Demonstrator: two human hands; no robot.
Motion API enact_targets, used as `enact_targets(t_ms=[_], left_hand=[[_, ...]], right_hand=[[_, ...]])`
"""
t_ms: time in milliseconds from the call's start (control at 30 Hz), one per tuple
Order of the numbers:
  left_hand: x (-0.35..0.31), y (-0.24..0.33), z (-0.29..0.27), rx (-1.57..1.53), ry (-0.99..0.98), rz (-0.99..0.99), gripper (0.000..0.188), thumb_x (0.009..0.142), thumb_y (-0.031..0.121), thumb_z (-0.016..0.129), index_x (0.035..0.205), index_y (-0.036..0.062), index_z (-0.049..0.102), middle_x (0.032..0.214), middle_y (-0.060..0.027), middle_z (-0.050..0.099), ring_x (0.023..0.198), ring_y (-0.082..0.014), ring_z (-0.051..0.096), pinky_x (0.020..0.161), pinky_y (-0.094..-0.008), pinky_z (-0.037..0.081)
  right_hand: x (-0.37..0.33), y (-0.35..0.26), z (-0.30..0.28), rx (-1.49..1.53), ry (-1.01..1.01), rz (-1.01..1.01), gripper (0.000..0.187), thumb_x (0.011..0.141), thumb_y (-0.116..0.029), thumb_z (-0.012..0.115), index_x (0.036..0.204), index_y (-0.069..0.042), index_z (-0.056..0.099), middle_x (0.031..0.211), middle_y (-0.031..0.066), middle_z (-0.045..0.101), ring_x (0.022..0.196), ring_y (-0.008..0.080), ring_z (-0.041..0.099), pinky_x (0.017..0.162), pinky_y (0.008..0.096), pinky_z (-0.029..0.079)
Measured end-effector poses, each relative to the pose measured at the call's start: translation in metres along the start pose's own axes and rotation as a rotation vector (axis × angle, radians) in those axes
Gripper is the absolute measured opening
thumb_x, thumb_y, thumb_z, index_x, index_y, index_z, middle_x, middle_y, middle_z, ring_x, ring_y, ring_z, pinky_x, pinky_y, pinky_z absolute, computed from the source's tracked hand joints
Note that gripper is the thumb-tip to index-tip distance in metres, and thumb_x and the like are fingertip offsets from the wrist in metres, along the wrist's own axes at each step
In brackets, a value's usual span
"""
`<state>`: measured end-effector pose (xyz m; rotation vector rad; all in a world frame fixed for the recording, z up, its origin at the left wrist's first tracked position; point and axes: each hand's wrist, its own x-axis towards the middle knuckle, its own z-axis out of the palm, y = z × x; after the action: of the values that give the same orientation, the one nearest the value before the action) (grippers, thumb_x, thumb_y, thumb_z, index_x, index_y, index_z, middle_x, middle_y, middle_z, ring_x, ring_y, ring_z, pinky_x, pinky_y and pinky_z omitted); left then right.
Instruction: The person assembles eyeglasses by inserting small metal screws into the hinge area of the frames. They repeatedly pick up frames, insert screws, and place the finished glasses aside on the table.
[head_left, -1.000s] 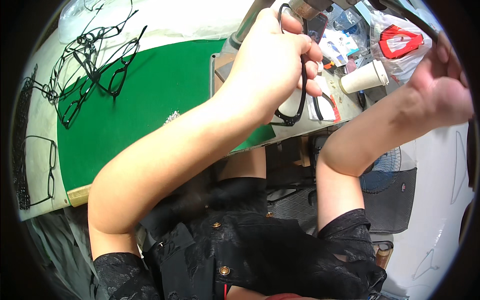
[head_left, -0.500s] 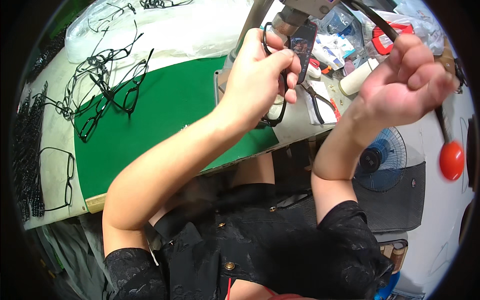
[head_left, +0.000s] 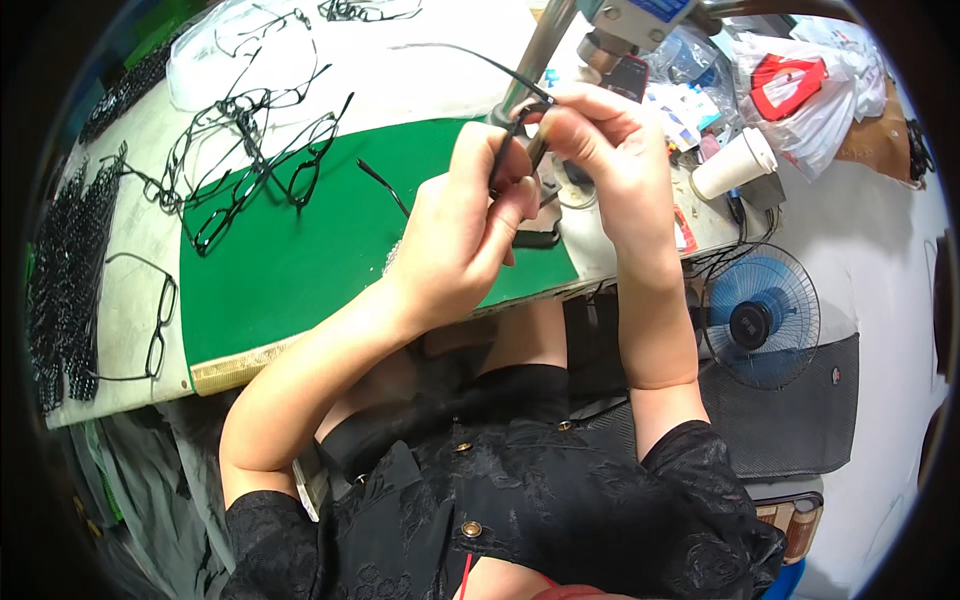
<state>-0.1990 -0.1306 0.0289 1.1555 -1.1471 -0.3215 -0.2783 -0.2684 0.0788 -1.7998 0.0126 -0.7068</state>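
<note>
My left hand (head_left: pixel 462 215) is closed around a black eyeglass frame (head_left: pixel 510 73) above the right end of the green mat (head_left: pixel 290 300). With thumb and forefinger, my right hand (head_left: pixel 625 165) pinches the same frame near the base of one temple. That temple reaches up and to the left, over the white bag. A second black temple tip (head_left: pixel 372 175) sticks out left of my left hand. Most of the frame's front is hidden by my fingers. Just behind my hands stands a bench press (head_left: pixel 605 45) on a metal post.
Tangled black eyeglass frames (head_left: pixel 250 140) lie left of the mat, with a single frame (head_left: pixel 163 320) nearer the edge. Small black parts (head_left: pixel 65 290) are heaped at far left. A white cup (head_left: pixel 735 163), plastic bags (head_left: pixel 840 90) and a blue fan (head_left: pixel 755 320) are at right.
My right hand has let go of the red-knobbed lever and come left to the eyeglass frame. My left hand has drawn the frame down from beneath the press head. The view has shifted slightly.
</note>
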Motion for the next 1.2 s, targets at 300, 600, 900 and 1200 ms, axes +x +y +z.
enact_targets(t_ms=[300,600,900,1200], left_hand=[[-0.036,0.003,-0.035,0.293,-0.077,-0.118,0.027,0.094,0.007,0.053,0.119,0.0029,0.043,0.08,-0.0049,0.058,0.063,-0.0104,0.054,0.056,-0.0241,0.045],[-0.087,0.042,-0.09,0.564,-0.053,-0.251,0.047,0.079,-0.011,0.039,0.125,-0.0041,0.047,0.098,-0.0132,0.056,0.086,-0.0175,0.055,0.072,-0.0261,0.046],[-0.105,0.031,-0.147,1.069,0.605,0.167,0.036,0.086,0.004,0.067,0.119,-0.0028,0.054,0.121,-0.0135,0.057,0.108,-0.0224,0.057,0.094,-0.0363,0.047],[-0.138,0.029,-0.162,-0.316,0.695,-0.241,0.032,0.097,0.026,0.044,0.105,-0.0041,0.05,0.098,-0.0154,0.055,0.106,-0.0325,0.056,0.102,-0.0484,0.04]], right_hand=[[-0.017,0.041,0.016,0.245,-0.116,0.163,0.019,0.094,-0.016,0.06,0.096,0.001,0.069,0.079,0.0032,0.067,0.06,0.0032,0.053,0.055,0.0178,0.043],[-0.089,0.102,0.033,-0.464,-0.371,0.074,0.015,0.074,0.0,0.07,0.087,-0.004,0.065,0.079,0.0083,0.059,0.072,0.0237,0.06,0.064,0.0309,0.048],[-0.087,0.106,0.033,-0.596,-0.515,-0.106,0.015,0.077,-0.004,0.065,0.091,-0.008,0.063,0.083,0.0076,0.055,0.081,0.0273,0.057,0.07,0.0353,0.047],[-0.087,0.109,0.028,-0.461,-0.425,0.054,0.012,0.078,0.0,0.066,0.089,-0.004,0.063,0.079,0.008,0.058,0.075,0.0227,0.06,0.068,0.0314,0.048]])
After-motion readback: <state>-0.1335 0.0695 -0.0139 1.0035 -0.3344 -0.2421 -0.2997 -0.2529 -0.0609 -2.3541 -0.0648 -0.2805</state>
